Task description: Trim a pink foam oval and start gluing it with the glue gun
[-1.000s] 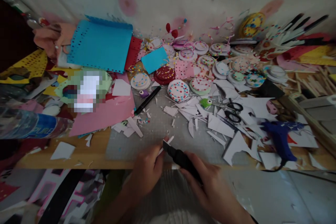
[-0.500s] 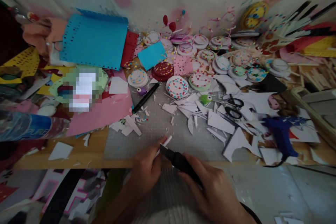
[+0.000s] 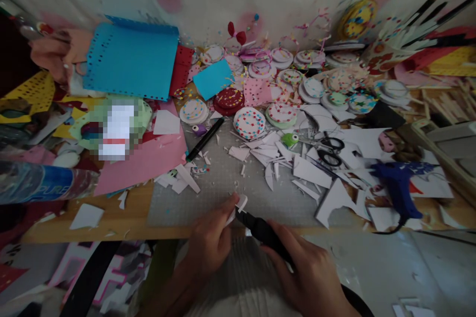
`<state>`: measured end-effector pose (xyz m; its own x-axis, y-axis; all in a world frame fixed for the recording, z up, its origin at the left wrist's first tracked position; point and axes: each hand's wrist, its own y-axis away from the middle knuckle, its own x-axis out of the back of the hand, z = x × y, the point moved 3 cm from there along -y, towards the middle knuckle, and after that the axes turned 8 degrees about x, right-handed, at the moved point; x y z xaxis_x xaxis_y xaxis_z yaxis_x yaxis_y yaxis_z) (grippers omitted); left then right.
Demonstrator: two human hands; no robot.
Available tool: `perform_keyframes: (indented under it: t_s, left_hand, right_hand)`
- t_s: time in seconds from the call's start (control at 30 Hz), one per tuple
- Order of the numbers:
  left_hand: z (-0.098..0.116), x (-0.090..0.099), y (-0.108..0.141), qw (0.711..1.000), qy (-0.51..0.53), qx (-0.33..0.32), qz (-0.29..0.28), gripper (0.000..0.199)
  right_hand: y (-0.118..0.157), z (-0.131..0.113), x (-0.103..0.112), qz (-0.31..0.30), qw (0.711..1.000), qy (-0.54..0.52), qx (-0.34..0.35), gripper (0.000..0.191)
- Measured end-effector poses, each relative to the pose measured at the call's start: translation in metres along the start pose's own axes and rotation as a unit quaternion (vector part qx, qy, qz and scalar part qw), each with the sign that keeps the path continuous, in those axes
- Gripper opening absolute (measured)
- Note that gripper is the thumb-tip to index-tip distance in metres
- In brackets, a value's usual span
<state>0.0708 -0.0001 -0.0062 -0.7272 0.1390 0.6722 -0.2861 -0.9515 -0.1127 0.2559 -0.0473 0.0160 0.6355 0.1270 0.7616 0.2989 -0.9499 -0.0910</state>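
Near the table's front edge, my left hand (image 3: 212,237) pinches a small white piece (image 3: 241,203) between thumb and fingers. My right hand (image 3: 301,257) is wrapped round a black-handled craft knife (image 3: 266,233), whose blade end meets the white piece. Behind both hands lies a grey cutting mat (image 3: 219,178) strewn with white scraps (image 3: 267,153). A black marker (image 3: 205,139) rests slantwise on the mat, with a small purple fish-like figure (image 3: 199,130) by it and a green one (image 3: 289,139) farther right.
Black-handled scissors (image 3: 330,151) and a blue glue gun (image 3: 399,190) lie at the right. Several decorated discs (image 3: 249,123) stand in rows behind. A water bottle (image 3: 48,181) lies at the left beside pink paper (image 3: 145,161). Blue sheets (image 3: 132,59) are at the back left.
The knife and my right hand have shifted slightly right and down. More of the white piece shows, and the blade is now at its right side. My left hand has moved slightly right.
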Motion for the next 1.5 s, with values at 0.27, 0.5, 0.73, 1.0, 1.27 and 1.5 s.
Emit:
perform_keyframes:
  t_s: [0.27,0.5,0.73,1.0,1.27,1.5]
  left_hand:
    - [-0.01,0.004,0.007,0.992,0.064,0.097,0.057,0.036]
    - [-0.01,0.018,-0.018,0.855,0.286,0.433,-0.024,0.042]
    - [-0.016,0.033,-0.049,0.918,0.226,0.319,-0.066,0.044]
    - [-0.016,0.021,-0.075,0.965,0.106,0.209,-0.121,0.035]
    - [-0.013,0.034,-0.082,0.856,0.377,0.286,-0.208,0.049]
    - [-0.011,0.051,-0.087,0.842,0.426,0.292,-0.156,0.037]
  right_hand:
    - [0.011,0.039,0.016,0.092,0.987,0.017,-0.13,0.029]
    - [-0.014,0.031,0.013,0.043,0.987,-0.114,-0.102,0.022]
    - [-0.028,0.061,0.031,0.083,0.989,0.121,0.014,0.027]
    - [-0.046,0.087,0.027,0.051,0.98,0.19,0.022,0.03]
    - [-0.072,0.035,0.037,0.15,0.973,-0.169,-0.042,0.024]
    - [-0.105,0.004,-0.002,0.07,0.828,-0.526,-0.182,0.036]
